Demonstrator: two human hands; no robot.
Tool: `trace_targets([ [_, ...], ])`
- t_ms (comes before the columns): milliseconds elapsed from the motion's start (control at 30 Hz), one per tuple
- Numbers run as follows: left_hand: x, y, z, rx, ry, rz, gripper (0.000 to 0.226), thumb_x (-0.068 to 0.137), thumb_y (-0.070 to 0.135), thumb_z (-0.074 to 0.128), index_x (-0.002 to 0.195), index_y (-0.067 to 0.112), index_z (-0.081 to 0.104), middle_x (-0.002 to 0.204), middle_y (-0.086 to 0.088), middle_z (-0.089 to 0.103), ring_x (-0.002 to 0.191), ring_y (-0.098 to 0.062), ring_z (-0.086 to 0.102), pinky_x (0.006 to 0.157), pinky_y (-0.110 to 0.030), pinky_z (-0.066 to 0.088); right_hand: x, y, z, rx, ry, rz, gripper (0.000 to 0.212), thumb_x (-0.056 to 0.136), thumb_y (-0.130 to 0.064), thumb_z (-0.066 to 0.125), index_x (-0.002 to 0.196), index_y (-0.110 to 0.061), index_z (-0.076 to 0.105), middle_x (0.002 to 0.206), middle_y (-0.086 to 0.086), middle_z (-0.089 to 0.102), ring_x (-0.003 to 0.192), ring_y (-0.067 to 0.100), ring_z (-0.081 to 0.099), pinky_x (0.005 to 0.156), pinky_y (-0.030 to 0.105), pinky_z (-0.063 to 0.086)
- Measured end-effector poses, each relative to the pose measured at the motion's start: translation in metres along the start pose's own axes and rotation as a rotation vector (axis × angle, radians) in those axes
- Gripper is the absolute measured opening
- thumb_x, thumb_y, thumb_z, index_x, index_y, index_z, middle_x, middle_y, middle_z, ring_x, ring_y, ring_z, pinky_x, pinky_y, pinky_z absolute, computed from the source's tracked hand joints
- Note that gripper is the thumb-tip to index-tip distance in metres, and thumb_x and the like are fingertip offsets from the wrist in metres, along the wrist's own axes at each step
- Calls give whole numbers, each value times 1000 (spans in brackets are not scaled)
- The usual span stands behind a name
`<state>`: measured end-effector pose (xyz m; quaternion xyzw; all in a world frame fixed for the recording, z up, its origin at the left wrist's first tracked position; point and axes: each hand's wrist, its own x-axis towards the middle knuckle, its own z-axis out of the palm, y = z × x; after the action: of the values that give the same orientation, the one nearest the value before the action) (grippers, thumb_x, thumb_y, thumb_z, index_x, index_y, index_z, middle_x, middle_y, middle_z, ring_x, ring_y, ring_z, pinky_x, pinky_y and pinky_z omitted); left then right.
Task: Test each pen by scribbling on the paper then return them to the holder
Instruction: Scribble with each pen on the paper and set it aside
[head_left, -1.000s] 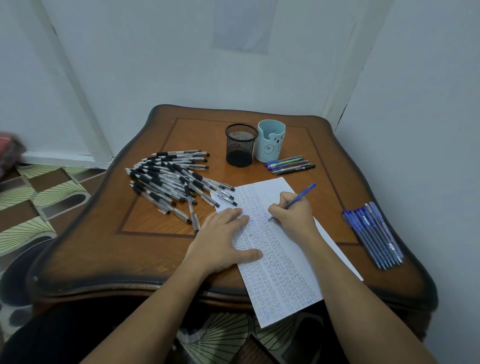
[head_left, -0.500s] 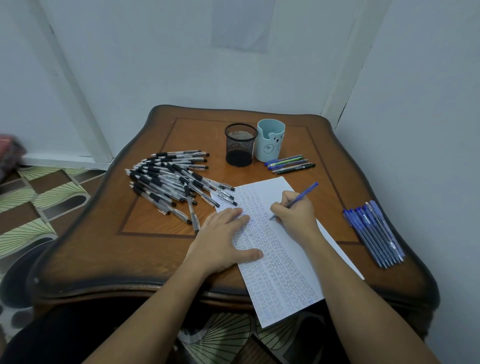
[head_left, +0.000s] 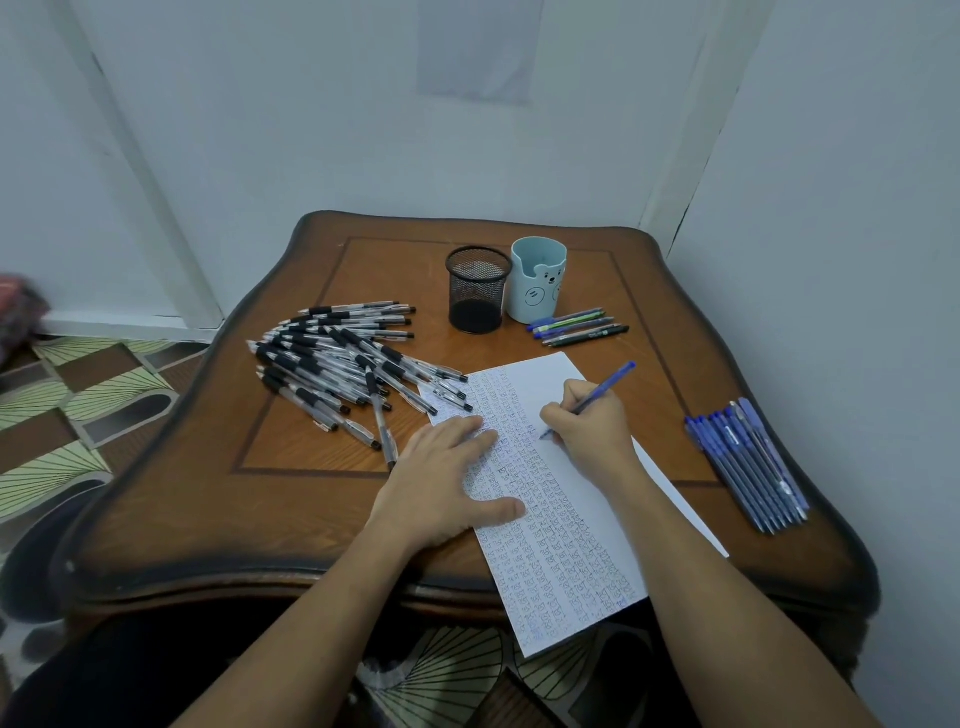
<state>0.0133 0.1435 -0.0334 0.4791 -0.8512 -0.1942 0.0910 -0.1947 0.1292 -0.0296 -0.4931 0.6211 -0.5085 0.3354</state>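
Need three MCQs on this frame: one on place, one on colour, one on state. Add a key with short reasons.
1. Relative to the paper, the row of blue pens lies:
A) to its left
B) to its right
C) on top of it

2. The held pen in the right hand is:
A) red
B) blue
C) black

3. The left hand:
A) grips a pen
B) is raised in the air
C) presses flat on the paper

Key: 1B, the row lies beyond the right hand, off the paper. 2B, a blue barrel sticks out above the knuckles. 3C, straight fingers are spread on the paper.
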Motion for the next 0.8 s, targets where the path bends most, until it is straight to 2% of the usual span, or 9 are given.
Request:
trace_targets([
  [133, -1, 1, -1, -1, -6, 0, 110, 59, 94, 29, 150, 34, 27, 159, 12, 17, 145, -8, 9, 119, -38, 4, -1, -2, 1, -7, -10, -4, 49, 80, 3, 65, 50, -23, 36, 55, 1, 31, 52, 14, 40, 58, 33, 39],
  [233, -1, 1, -1, 2, 0, 3, 109, 59, 94, 30, 150, 34, 28, 159, 12, 17, 145, -8, 10, 119, -37, 4, -2, -3, 0, -16, -15, -6, 46, 80, 3, 65, 53, -19, 34, 56, 1, 30, 58, 20, 39, 58, 34, 37],
  [367, -1, 0, 0, -15, 5, 0, 108, 59, 93, 31, 150, 34, 28, 159, 13, 17, 145, -8, 9, 119, -36, 3, -2, -3, 0, -15, -20, 1, 48, 80, 3, 64, 51, -22, 36, 54, 0, 29, 56, 20, 38, 57, 33, 36],
  [500, 1, -3, 3, -1, 9, 2, 107, 61, 94, 32, 150, 35, 28, 159, 13, 17, 145, -8, 10, 119, -38, 5, -1, -3, -2, -32, 31, -11, 34, 81, 3, 64, 61, -10, 40, 61, 10, 31, 55, 18, 41, 53, 27, 39],
  [667, 1, -1, 1, -2, -4, -5, 106, 61, 94, 31, 150, 36, 27, 159, 13, 17, 145, -8, 9, 119, -39, 5, -3, -4, -1, -83, -1, -12, 34, 82, 2, 64, 61, -9, 40, 60, 11, 32, 45, 5, 40, 47, 19, 35],
  [800, -1, 0, 0, -8, -16, -10, 106, 61, 93, 34, 150, 36, 26, 160, 13, 15, 145, -8, 8, 120, -39, 3, -1, -3, -4, -52, 5, 1, 32, 83, 3, 62, 64, -8, 39, 61, 10, 31, 44, 6, 44, 48, 22, 39],
])
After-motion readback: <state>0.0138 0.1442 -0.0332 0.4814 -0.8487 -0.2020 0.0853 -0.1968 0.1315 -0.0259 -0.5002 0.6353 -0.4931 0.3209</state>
